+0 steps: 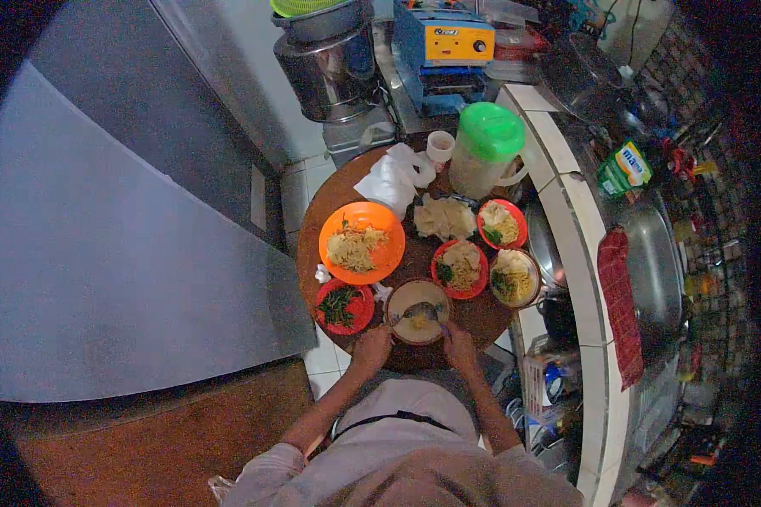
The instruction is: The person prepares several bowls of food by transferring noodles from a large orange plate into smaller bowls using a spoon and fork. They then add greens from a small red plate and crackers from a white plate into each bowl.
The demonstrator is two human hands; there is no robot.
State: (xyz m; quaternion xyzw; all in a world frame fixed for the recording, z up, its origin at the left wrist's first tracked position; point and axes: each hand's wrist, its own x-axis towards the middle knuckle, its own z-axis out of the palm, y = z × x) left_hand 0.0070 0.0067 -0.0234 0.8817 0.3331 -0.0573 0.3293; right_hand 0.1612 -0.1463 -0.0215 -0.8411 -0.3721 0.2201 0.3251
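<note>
A pale bowl [418,291] stands near the front edge of the round wooden table, with some yellowish food at its bottom. My left hand [372,347] is at its left rim, closed on a fork [404,318] whose head is in the bowl. At the right rim, my right hand [459,345] is closed on a spoon [427,309], which also dips into the bowl. To the left lie a red bowl of green vegetables [340,307] and an orange plate [389,259] with noodles. Several bowls with noodles, greens and crackers stand to the right, including a red one [459,269].
Behind the bowls are a pitcher with a green lid [491,133], a small cup [440,146], white tissue [391,182] and a bag of crackers [445,217]. A tiled counter edge [572,228] with a sink [655,270] runs along the right.
</note>
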